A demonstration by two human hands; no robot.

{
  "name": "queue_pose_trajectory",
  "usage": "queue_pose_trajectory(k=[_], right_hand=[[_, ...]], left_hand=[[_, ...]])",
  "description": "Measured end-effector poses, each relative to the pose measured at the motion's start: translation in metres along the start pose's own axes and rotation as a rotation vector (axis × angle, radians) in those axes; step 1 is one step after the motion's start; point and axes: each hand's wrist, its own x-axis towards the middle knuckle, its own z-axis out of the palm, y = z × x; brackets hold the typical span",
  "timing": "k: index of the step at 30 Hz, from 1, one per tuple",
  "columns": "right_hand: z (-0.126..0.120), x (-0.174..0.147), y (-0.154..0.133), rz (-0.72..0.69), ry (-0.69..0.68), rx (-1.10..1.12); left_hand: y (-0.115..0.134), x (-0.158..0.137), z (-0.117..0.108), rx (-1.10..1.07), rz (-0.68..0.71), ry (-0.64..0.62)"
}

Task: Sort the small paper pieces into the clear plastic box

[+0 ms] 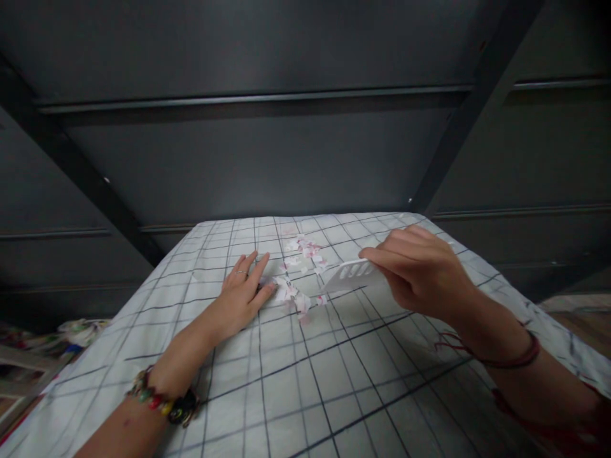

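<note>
My left hand (242,294) lies palm down on the checked cloth, its fingers spread and pointing away from me. Beside its thumb begins a loose trail of torn paper scraps (301,302), white with pink marks, and more lie farther back. On the other side of the scraps, my right hand (420,270) is closed around a flat white slotted scraper (351,275). The scraper is tilted, with its thin edge down close to the scraps; whether it touches them I cannot tell. My right fingers hide the end that they grip.
A white cloth with dark grid lines (286,388) covers the table. Behind its far edge rises a dark panelled wall (267,165) with metal bars. At the lower left, below the table, is a shelf or rack (28,362) with blurred items.
</note>
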Motion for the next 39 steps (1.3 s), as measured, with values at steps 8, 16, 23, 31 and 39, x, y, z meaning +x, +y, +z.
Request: queue_pose_trajectory(k=[8,16,23,31,39], right_hand=[[0.004,0.001,-0.014,-0.006,0.092,0.123],[0.007,0.002,-0.012,0.017,0.078,0.025],[0.008,0.002,-0.012,0.084,-0.02,-0.089],[0.008,0.003,-0.012,0.11,-0.028,-0.087],[0.011,0.002,-0.01,0.115,-0.011,-0.138]], left_hand=[[0.003,0.0,-0.002,0.001,0.035,-0.008],[-0.003,0.0,0.001,0.002,0.068,0.006],[0.0,-0.001,-0.003,0.011,0.106,0.012],[0.029,-0.005,-0.013,-0.001,0.495,-0.046],[0.029,-0.004,-0.011,0.034,0.508,-0.034]])
